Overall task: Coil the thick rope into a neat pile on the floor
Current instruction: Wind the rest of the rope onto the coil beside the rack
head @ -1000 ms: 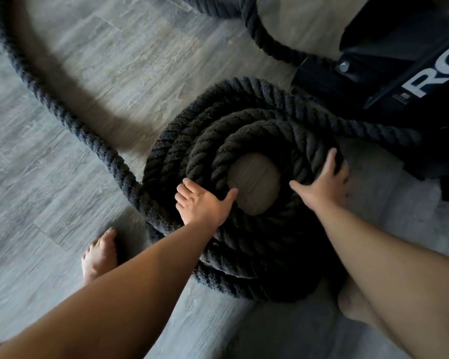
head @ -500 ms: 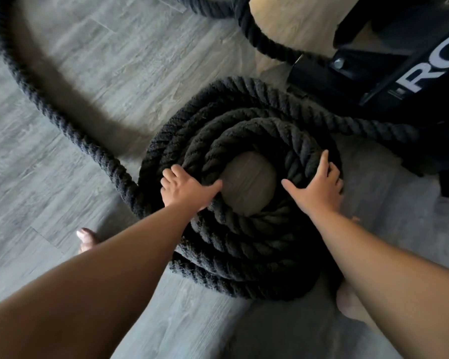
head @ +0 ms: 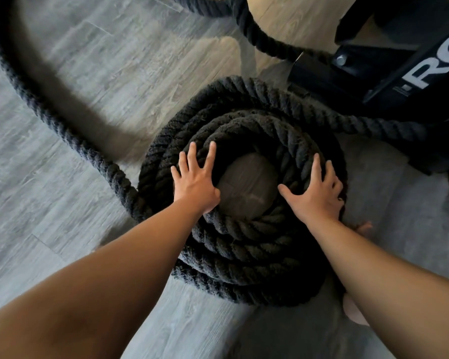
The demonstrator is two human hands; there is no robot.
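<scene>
- I look down at a floor (head: 94,73) of grey wood-look planks. The seams between the boards are visible, and a warm patch of light falls on it near the top.
- At the top right stands a black metal frame (head: 368,81), just beside the coil. A silver bolt (head: 341,59) sits on it.
- On the frame are big white letters (head: 430,71). I can read "RO", and the rest is cut off by the picture edge. Below them is a line of small print, too small for me to read.
- The rope (head: 244,255) is thick, black and twisted. It lies on the floor in the middle as a round coil of several stacked turns, with a bare round of floor in its centre.
- A loose length (head: 36,102) leaves the coil at its left side and curves over the floor toward the top left corner.
- The left hand (head: 195,182) lies flat on the top turns, left of the hole. Its fingers are straight and spread and grasp nothing.
- The right hand (head: 316,195) presses flat on the turns right of the hole, fingers also spread, thumb toward the hole.
- Bare toes (head: 364,226) show just beside the coil, behind the right forearm.
</scene>
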